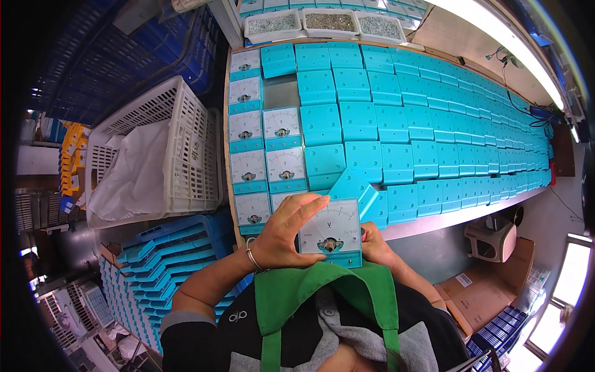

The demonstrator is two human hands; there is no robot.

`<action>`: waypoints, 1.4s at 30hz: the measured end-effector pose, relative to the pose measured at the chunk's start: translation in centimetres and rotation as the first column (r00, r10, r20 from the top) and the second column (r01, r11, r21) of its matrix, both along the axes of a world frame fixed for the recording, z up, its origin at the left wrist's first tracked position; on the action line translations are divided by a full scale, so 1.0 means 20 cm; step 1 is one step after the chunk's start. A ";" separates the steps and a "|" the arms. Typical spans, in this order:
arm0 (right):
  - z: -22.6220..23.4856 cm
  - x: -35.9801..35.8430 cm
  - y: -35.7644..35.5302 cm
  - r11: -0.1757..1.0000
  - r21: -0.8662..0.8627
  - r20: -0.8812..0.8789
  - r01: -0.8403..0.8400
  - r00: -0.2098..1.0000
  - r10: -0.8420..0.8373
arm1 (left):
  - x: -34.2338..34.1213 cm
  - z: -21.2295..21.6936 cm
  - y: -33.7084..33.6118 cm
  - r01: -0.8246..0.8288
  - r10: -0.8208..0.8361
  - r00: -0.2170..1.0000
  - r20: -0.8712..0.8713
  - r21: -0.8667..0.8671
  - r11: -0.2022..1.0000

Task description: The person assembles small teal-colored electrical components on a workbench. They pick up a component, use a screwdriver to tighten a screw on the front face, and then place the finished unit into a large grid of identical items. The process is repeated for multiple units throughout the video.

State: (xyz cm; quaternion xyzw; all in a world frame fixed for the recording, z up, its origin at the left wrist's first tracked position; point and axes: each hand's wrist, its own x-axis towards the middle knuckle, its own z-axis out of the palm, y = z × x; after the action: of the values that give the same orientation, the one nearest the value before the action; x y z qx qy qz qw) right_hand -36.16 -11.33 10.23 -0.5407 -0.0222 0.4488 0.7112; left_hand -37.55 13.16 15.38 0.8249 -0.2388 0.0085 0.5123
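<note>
While my left hand pinches the meter top and bottom, my right hand curls at its side, can't tell if pinching; edge grips spare the dial imo

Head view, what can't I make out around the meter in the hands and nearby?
All in the head view:
Meter: its back, turned away from the camera.
Right hand: some of its fingers, hidden behind the meter.
Tilted teal housing: its lower end, covered by the meter.
White trays: the parts inside, too small to identify.
White crate: its bottom, hidden by a white sheet.
</note>
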 end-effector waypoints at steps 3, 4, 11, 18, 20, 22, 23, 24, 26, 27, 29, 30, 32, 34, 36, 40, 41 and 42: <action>-0.01 -0.01 0.00 0.999 0.033 -0.001 0.004 1.000 -0.004 | 0.01 0.00 -0.02 -0.001 0.001 1.000 -0.003 -0.010 1.000; -0.01 0.00 0.00 0.999 0.031 -0.012 -0.003 1.000 0.004 | 0.01 0.00 -0.03 0.001 -0.001 1.000 -0.011 -0.009 1.000; 0.02 0.02 0.01 0.997 0.070 0.140 0.025 0.990 -0.034 | 0.03 0.00 -0.04 0.013 -0.012 0.999 -0.036 0.023 1.000; -0.09 -0.04 0.00 0.986 0.138 0.210 0.088 0.971 -0.116 | 0.04 0.00 -0.03 0.013 -0.009 0.997 -0.075 0.041 0.999; -0.08 -0.04 0.01 0.990 0.108 0.263 0.090 0.958 -0.115 | 0.04 0.00 -0.03 0.007 -0.004 0.997 -0.076 0.040 0.999; -0.07 -0.05 0.02 0.990 0.098 0.298 0.100 0.946 -0.125 | 0.04 0.00 -0.02 0.000 0.002 0.998 -0.069 0.034 0.999; -0.08 -0.06 0.02 0.988 0.104 0.307 0.110 0.942 -0.137 | 0.04 0.00 -0.02 -0.002 0.004 0.998 -0.070 0.031 1.000; -0.08 -0.07 0.03 0.987 0.114 0.315 0.113 0.938 -0.144 | 0.04 0.00 -0.02 -0.011 0.014 0.997 -0.071 0.032 0.999; -0.14 -0.10 0.03 0.980 0.122 0.229 0.159 0.956 -0.183 | 0.02 0.00 -0.01 -0.030 0.033 0.997 -0.077 0.038 0.999; -0.17 -0.12 0.02 0.970 0.117 0.191 0.212 0.954 -0.231 | 0.04 0.00 -0.02 -0.007 0.009 0.997 -0.078 0.035 0.999; -0.25 -0.14 0.01 0.979 0.039 0.021 0.201 0.979 -0.202 | 0.04 0.00 -0.02 -0.005 0.008 0.997 -0.079 0.039 0.999; -0.25 -0.14 0.02 0.979 0.035 0.000 0.202 0.979 -0.202 | 0.04 0.00 -0.02 -0.007 0.010 0.997 -0.077 0.040 0.999; -0.22 -0.15 0.03 0.975 0.061 0.023 0.214 0.976 -0.216 | 0.03 -0.01 -0.01 -0.012 0.015 0.997 -0.079 0.041 0.999; -0.20 -0.14 0.03 0.972 0.113 0.173 0.207 0.959 -0.224 | 0.03 -0.01 -0.01 -0.009 0.013 0.996 -0.084 0.039 0.999; -0.19 -0.13 0.03 0.977 0.147 0.379 0.156 0.903 -0.202 | 0.03 -0.01 -0.01 -0.009 0.013 0.996 -0.083 0.042 0.999; -0.18 -0.15 0.03 0.974 0.138 0.410 0.180 0.885 -0.222 | 0.03 -0.01 -0.01 -0.002 0.006 0.996 -0.093 0.043 0.999; -0.18 -0.15 0.02 0.975 0.137 0.424 0.176 0.879 -0.218 | 0.03 -0.01 -0.01 -0.001 0.005 0.996 -0.090 0.043 0.999; -0.19 -0.15 0.02 0.977 0.136 0.437 0.166 0.875 -0.209 | 0.03 -0.01 -0.01 -0.005 0.009 0.996 -0.089 0.043 0.999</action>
State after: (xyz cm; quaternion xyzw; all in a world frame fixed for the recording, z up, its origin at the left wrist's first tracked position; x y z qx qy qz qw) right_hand -39.11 -10.90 6.48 -0.5950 -0.1541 0.2393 0.7516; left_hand -36.98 12.95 15.17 0.8361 -0.2130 -0.0317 0.5045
